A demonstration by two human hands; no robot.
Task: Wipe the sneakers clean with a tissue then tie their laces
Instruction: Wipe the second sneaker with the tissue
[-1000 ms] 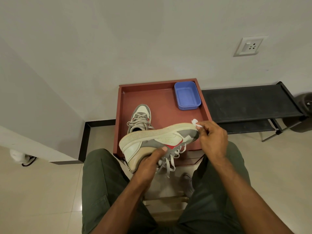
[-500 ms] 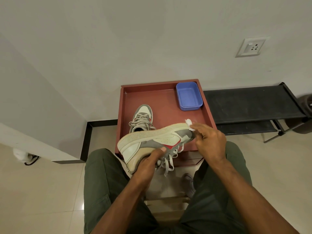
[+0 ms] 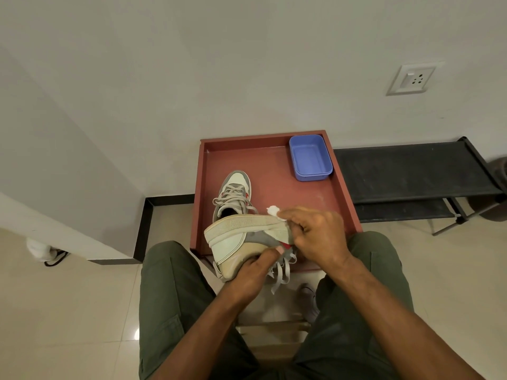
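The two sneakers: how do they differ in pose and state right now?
The held sneaker is tipped on its side with the sole edge up, gripped by the left hand; the tray sneaker stands upright and untouched. The right hand presses a tissue to the held one only. Both are grey-white with red accents.

Single view only: head-worn wide-angle camera, looking forward and steeply down past the person's own forearms and lap. Hands sit close in the lower centre, the red tray point(image 3: 201, 187) just beyond, the wall with its socket point(image 3: 410, 80) filling the upper half. Straight edges bow toward the frame borders.
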